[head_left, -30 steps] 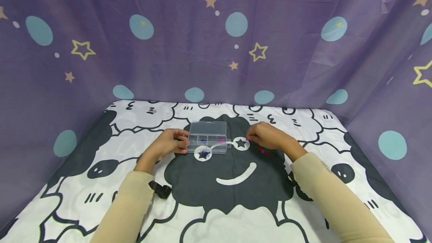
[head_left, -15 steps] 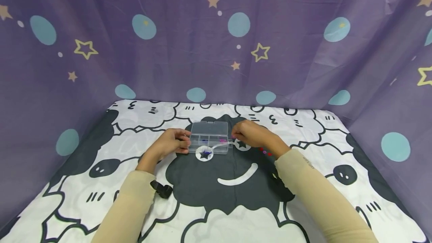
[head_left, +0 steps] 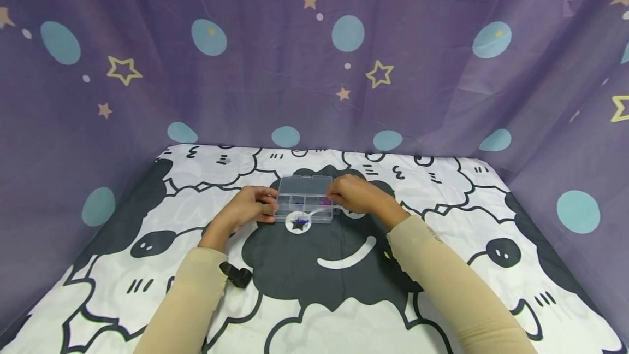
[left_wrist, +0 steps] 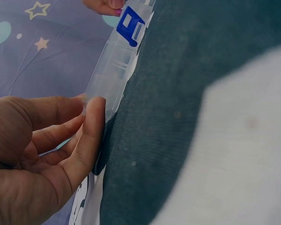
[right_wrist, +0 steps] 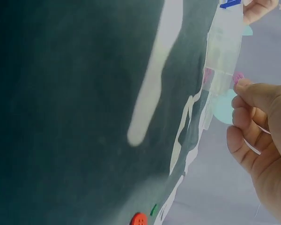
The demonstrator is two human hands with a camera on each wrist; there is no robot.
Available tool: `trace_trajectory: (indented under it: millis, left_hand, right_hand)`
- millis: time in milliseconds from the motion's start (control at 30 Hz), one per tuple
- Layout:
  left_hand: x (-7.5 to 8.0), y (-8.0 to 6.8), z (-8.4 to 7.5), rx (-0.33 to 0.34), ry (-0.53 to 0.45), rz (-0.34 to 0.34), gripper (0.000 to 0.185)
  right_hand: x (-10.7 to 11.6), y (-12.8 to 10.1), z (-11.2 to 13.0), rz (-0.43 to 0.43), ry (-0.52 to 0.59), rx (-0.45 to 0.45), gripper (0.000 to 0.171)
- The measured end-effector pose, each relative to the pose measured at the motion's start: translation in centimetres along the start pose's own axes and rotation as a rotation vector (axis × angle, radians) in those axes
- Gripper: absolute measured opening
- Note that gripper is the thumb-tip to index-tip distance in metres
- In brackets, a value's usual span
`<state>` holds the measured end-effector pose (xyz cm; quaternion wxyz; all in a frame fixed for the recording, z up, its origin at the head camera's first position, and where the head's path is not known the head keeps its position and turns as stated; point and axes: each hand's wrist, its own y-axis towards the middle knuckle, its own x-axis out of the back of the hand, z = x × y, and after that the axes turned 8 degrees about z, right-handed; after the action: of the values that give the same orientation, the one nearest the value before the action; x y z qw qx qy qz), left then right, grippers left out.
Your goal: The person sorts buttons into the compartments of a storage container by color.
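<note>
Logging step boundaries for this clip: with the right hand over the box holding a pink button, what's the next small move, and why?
Probably let the pink button drop into the box compartment below it. The right hand pinches it right at the box's right end, where pink pieces already show, and the left hand steadies the box's other end. Red buttons lie on the cloth.

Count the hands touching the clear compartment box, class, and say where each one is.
2. The left hand grips the compartment box at its left end; the right hand, pinching a pink button, is at its right end.
</note>
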<state>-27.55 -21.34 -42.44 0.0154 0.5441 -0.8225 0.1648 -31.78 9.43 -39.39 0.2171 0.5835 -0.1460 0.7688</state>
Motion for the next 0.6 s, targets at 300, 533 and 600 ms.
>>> trace_trajectory:
  millis: [300, 533, 600]
  left_hand:
    - [0.0, 0.0, -0.1, -0.002, 0.001, 0.008, 0.048]
    - [0.0, 0.1, -0.1, 0.008, -0.003, 0.003, 0.048]
    - [0.0, 0.0, -0.1, 0.010, -0.003, 0.002, 0.048]
  right_hand:
    - [0.0, -0.1, -0.4, -0.052, 0.026, 0.010, 0.015]
    - [0.2, -0.9, -0.5, -0.049, 0.024, 0.008, 0.014]
    - [0.5, -1.2, -0.5, -0.050, 0.011, -0.011, 0.013]
